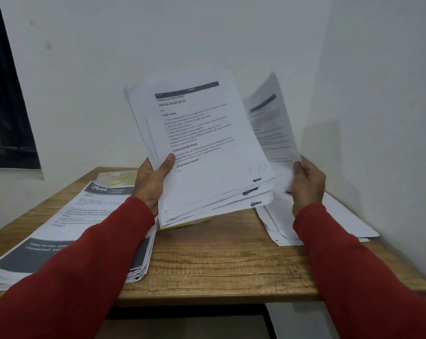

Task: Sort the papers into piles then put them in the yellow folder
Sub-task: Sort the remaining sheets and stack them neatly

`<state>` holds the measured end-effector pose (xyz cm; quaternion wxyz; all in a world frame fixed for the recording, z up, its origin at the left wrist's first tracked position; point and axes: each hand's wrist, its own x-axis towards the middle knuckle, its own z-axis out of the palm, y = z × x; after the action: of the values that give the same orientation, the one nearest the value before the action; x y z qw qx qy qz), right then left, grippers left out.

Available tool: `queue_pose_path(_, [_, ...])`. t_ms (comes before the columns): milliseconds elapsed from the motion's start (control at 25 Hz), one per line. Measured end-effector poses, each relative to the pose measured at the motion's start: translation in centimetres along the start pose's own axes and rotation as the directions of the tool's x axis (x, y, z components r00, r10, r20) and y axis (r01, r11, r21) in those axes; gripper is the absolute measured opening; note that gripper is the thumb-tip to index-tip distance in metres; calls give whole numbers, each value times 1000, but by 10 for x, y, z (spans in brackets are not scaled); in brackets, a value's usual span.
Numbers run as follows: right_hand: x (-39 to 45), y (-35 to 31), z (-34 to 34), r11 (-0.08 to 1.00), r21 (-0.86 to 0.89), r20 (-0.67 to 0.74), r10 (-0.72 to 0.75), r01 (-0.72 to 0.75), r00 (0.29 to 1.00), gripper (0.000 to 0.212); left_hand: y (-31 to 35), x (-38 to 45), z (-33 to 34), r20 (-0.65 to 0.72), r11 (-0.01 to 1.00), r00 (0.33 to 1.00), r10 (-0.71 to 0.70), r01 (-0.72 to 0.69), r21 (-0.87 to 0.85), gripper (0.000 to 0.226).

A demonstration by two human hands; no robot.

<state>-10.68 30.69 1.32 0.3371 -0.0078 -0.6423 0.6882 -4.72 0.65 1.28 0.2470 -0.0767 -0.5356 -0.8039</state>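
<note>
My left hand grips a thick stack of printed white papers, tilted up above the table. My right hand holds a single printed sheet by its lower edge, just right of the stack and blurred. A tall pile of papers with dark grey header bands lies on the table's left side, partly under my left sleeve. A loose pile of white sheets lies at the right, by the wall. The yellow folder lies behind the left pile, its edge also showing under the held stack.
The wooden table stands in a white-walled corner, with the wall close on the right. A dark window is at the far left. Bare wood shows at the table's middle front.
</note>
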Motion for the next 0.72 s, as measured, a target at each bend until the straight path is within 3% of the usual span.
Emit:
queue_pose_path(80, [-15, -4, 12, 992, 100, 269, 45, -75, 962, 27, -3, 1, 0, -18, 1000, 1000, -9, 9, -13, 39])
queue_pose_path(200, [-41, -18, 23, 956, 153, 576, 120, -251, 809, 24, -8, 5, -1, -78, 1000, 997, 17, -16, 8, 37])
queue_pose_path(280, [-46, -21, 26, 934, 165, 620, 153, -318, 770, 24, -12, 7, -4, -114, 997, 993, 33, -25, 69, 35])
queue_pose_path(360, [-46, -21, 23, 906, 161, 646, 202, -390, 736, 45, -13, 6, -5, -100, 988, 994, 46, -31, 151, 39])
queue_pose_path(480, [-44, -24, 18, 913, 53, 742, 235, -405, 628, 70, -18, 6, -3, -46, 967, 998, 53, -40, 250, 42])
queue_pose_path(560, [-45, -24, 20, 937, 50, 749, 194, -345, 634, 63, -20, 6, -2, -52, 961, 996, 73, -56, 270, 32])
queue_pose_path(720, [-41, -15, 23, 976, 44, 604, 145, -214, 783, 47, -15, 1, 3, -41, 952, 996, 79, -64, 298, 36])
